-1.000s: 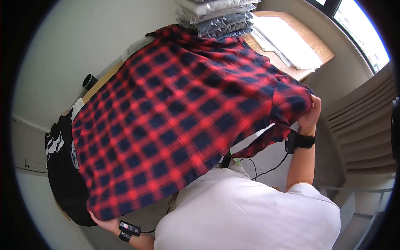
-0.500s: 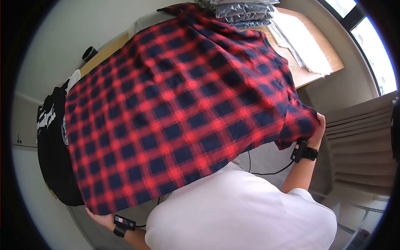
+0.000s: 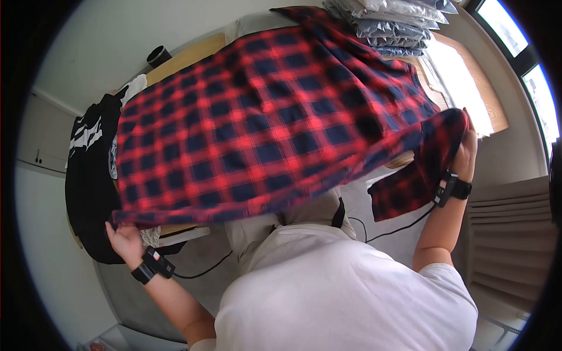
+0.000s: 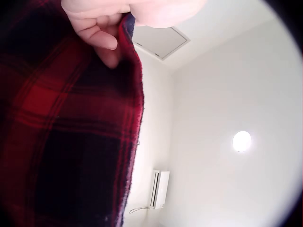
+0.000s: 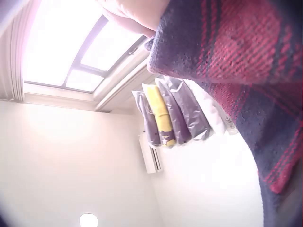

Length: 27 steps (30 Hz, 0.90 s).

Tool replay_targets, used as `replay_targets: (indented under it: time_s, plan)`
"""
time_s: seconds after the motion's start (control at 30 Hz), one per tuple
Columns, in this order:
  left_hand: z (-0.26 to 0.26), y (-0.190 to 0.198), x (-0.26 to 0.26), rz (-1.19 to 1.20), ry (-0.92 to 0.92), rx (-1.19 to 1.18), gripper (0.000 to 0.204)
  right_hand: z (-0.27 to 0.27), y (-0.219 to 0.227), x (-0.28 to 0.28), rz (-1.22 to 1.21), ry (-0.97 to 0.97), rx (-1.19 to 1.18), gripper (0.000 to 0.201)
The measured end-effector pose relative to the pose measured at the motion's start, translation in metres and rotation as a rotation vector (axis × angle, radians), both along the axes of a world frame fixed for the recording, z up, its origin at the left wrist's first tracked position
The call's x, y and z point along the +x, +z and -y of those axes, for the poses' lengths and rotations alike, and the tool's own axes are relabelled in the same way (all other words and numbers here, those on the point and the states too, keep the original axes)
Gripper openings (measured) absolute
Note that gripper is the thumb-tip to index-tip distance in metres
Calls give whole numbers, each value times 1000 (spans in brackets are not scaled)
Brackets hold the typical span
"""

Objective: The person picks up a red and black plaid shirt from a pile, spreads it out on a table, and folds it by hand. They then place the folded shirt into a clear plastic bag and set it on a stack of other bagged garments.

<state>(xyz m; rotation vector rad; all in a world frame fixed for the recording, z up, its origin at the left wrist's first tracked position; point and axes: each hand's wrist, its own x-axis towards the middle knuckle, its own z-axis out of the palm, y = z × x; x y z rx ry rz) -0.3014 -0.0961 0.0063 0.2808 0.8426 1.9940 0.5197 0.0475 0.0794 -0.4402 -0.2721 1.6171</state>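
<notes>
A red and navy plaid shirt [image 3: 263, 123] is spread wide across the table in the head view, its near edge drawn out between both hands. At the near left corner, my left hand [image 3: 124, 241] holds the hem; the left wrist view has its fingers [image 4: 97, 35] curled round the cloth edge. Over on the right, my right hand [image 3: 466, 153] grips the shirt near the shoulder, with most of its fingers hidden by fabric. A sleeve [image 3: 398, 193] dangles below that hand. Folded plaid cloth [image 5: 236, 42] fills the upper right of the right wrist view.
A stack of clear-bagged garments [image 3: 392, 32] stands at the back of the table, with white sheets [image 3: 459, 82] to its right. Black clothing [image 3: 91, 187] hangs over the left end. A black cup [image 3: 158, 56] is by the wall. A cable [image 3: 205, 272] trails from the left wrist camera.
The shirt's near edge has moved away from the body and bunched into a narrow fold. My left hand has gone forward with its corner, my right hand has risen, and the sleeve now hangs down.
</notes>
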Motion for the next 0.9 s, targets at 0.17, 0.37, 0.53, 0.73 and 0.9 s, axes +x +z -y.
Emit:
replay_targets:
  time_s: [0.17,0.37,0.53,0.73,0.9]
  plan:
    - [-89,2,1,-73,96,-141,42,-104,-41,13,42,61,-5,26]
    - [-126,3,40,-236,-83,-465,54,-168,-132,51,450,-66,-65,26]
    - [-93,18,58,-443,-152,-441,53,-41,-34,-47,1141,-401,-157,27]
    - [-34,21,130,-1085,4,-482,22,74,-67,2,1891,198,-462,42]
    - [-34,24,161,-1174,-111,-375,21,89,-79,-62,1362,211,-196,55]
